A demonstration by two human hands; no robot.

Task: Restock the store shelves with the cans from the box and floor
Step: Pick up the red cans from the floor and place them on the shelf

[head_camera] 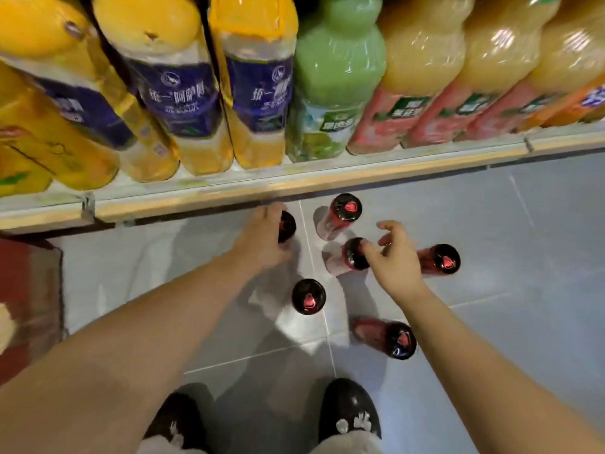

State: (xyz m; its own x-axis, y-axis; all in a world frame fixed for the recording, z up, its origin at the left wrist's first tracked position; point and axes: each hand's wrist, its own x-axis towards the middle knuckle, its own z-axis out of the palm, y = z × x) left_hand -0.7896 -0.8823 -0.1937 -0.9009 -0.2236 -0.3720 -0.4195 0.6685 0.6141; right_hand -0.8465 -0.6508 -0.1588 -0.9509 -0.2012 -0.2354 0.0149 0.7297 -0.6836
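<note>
While partly hiding one dark-topped red can (287, 226), left hand (265, 239) gripping it; right hand (394, 257) open, fingertips touching a neighbouring red can (355, 253).

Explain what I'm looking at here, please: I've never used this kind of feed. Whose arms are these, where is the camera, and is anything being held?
There is no machine. One wide-angle camera sits on a person's head and looks down, so the two bare arms are that person's own, and the black shoes at the bottom are their feet.

On the grey tiled floor stand six red cans with dark tops. The left hand is wrapped around the can nearest the shelf. The right hand has open fingers touching the top of the middle can, not yet gripping it. Four more cans stand untouched, including one in front.

Above is a shelf edge with large juice bottles. The dark red shape at far left may be the box; I cannot be sure.
</note>
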